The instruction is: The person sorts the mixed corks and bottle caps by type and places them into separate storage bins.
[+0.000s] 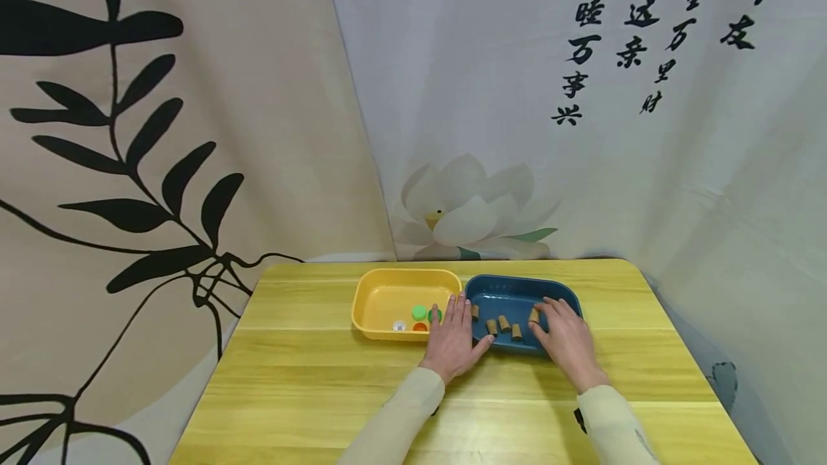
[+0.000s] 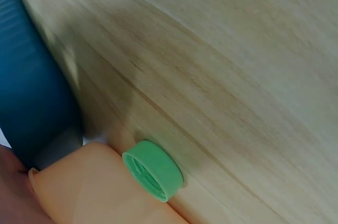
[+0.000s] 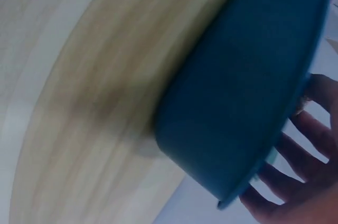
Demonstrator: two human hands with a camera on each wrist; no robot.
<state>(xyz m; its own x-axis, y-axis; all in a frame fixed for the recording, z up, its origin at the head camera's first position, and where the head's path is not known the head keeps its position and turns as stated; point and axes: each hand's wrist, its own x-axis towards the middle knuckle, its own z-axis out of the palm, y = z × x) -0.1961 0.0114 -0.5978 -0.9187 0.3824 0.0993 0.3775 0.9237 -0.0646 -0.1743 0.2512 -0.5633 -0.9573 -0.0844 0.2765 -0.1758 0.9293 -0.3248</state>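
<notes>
A yellow tray [image 1: 407,280] and a dark blue tray [image 1: 517,284] stand side by side on the table. My left hand [image 1: 452,339] rests over their adjoining rims, fingers straight, its thumb at the blue tray's front rim. Near its fingertips, a dark green bottle cap [image 1: 434,316] is partly covered. My right hand [image 1: 568,336] reaches into the blue tray and pinches a cork [image 1: 534,315] between thumb and fingers. Several other corks lie in that tray, among them one cork [image 1: 504,323] near the middle. The right wrist view shows the blue tray's outer wall [image 3: 232,92], with fingers over its rim.
The yellow tray holds a light green cap [image 1: 419,313], an orange-red cap [image 1: 420,326] and a white cap [image 1: 399,325]. In the left wrist view, a green bottle cap [image 2: 153,170] sits on the table beside the yellow tray. Behind the wooden table [image 1: 310,379] hangs a printed curtain [image 1: 291,92].
</notes>
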